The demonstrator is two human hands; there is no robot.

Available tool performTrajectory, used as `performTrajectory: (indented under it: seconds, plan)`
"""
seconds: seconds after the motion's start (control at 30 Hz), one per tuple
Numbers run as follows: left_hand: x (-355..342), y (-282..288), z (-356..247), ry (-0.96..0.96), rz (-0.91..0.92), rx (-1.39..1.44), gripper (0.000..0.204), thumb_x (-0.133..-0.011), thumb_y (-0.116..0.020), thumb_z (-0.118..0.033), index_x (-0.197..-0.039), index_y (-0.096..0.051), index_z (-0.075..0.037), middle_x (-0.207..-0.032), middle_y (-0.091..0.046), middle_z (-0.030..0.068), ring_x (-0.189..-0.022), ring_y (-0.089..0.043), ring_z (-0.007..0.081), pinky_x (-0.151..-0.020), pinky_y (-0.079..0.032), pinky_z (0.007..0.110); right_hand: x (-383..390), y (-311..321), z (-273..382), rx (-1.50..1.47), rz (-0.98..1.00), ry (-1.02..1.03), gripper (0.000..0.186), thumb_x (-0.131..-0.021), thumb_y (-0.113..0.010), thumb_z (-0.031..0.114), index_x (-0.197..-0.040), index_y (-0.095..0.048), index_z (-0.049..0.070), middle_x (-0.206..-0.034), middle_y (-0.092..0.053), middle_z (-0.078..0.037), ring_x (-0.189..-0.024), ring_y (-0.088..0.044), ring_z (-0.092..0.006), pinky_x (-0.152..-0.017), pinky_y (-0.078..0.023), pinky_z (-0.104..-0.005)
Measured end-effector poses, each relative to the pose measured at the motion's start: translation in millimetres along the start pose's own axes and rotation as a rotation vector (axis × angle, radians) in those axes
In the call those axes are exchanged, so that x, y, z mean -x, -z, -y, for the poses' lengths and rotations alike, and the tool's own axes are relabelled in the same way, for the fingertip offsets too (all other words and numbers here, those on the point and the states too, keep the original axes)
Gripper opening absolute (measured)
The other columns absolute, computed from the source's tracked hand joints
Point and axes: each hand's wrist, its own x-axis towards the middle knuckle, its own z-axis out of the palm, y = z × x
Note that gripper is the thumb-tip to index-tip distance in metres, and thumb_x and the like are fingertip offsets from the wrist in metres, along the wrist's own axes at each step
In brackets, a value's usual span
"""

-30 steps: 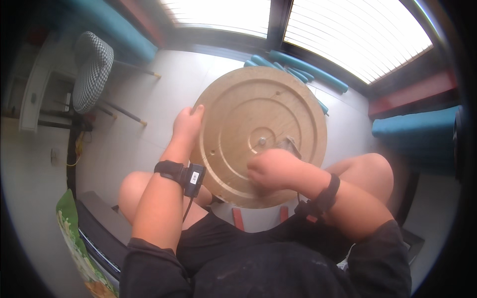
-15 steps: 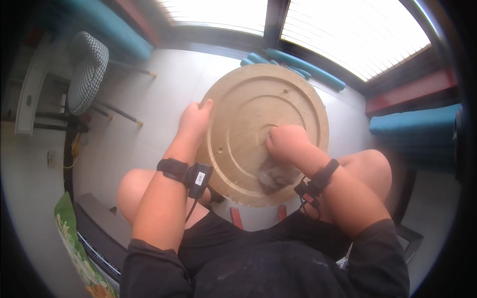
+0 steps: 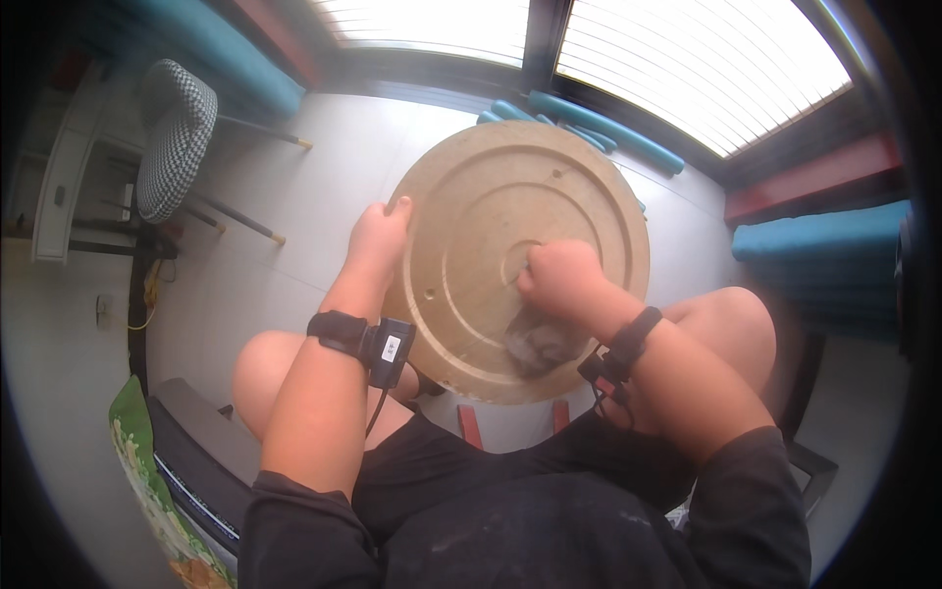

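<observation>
A round tan board (image 3: 461, 196) with raised or grooved rings and small holes stands tilted between my knees. My left hand (image 3: 378, 240) grips its left rim, thumb on the edge. My right hand (image 3: 557, 275) is closed at the board's middle, on top of the inner ring; what its fingers hold is hidden, and the bolt seen there earlier is covered. Just below it a blurred grey object (image 3: 540, 344) lies against the board, too smeared to name. Black devices with cables are strapped to both wrists.
Teal rolls (image 3: 628, 137) lie behind the board by the window. A checked chair (image 3: 175, 142) and white desk (image 3: 54, 196) are at the left, a teal padded piece (image 3: 814, 236) at the right. Red bars (image 3: 469, 424) show below the board.
My right hand has moved up onto the board's middle, covering the bolt. The grey object has moved from above right of that hand to below it. My left hand still grips the rim.
</observation>
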Motion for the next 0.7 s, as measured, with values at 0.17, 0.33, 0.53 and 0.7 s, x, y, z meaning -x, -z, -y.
performTrajectory:
  seconds: [0.17, 0.33, 0.53, 0.7]
  plan:
    - [-1.8, -3.2, 0.8, 0.016, 0.013, 0.008, 0.058, -0.104, -0.058, -0.042, -0.125, -0.059, 0.012, -0.115, -0.066, 0.0222, -0.103, -0.063, 0.0297, -0.09, -0.05, 0.043, -3.7, 9.2, -6.3, -0.034, 0.064, -0.014, 0.035, -0.091, -0.059, 0.03, -0.077, -0.075, 0.002, -0.081, -0.073, -0.02, -0.079, -0.072, -0.0383, -0.074, -0.058, -0.0481]
    - [-18.3, 9.1, 18.0, 0.024, -0.053, 0.037, 0.064, -0.105, -0.057, -0.042, -0.136, -0.054, 0.013, -0.128, -0.065, 0.0264, -0.117, -0.062, 0.034, -0.098, -0.049, 0.044, -10.8, 30.1, 4.1, -0.058, 0.169, -0.038, 0.033, -0.094, -0.06, 0.03, -0.095, -0.075, 0.001, -0.089, -0.075, -0.02, -0.087, -0.073, -0.0385, -0.08, -0.059, -0.0476]
    - [-15.8, 14.7, 16.1, 0.08, -0.05, 0.082, 0.064, -0.105, -0.056, -0.042, -0.138, -0.053, 0.013, -0.132, -0.063, 0.0272, -0.12, -0.063, 0.0357, -0.099, -0.05, 0.044, 10.5, 60.8, 14.4, -0.191, 0.126, -0.021, 0.032, -0.089, -0.069, 0.025, -0.108, -0.07, 0.0, -0.105, -0.072, -0.023, -0.105, -0.069, -0.038, -0.091, -0.056, -0.0457]
    - [-13.7, 17.7, 17.5, 0.073, -0.092, 0.101, 0.063, -0.105, -0.055, -0.042, -0.138, -0.054, 0.013, -0.132, -0.063, 0.0269, -0.119, -0.063, 0.0362, -0.098, -0.05, 0.045, 31.8, 53.2, 6.0, -0.064, 0.105, 0.246, 0.034, -0.077, -0.075, 0.019, -0.106, -0.071, 0.001, -0.113, -0.066, -0.018, -0.113, -0.061, -0.0363, -0.099, -0.052, -0.0412]
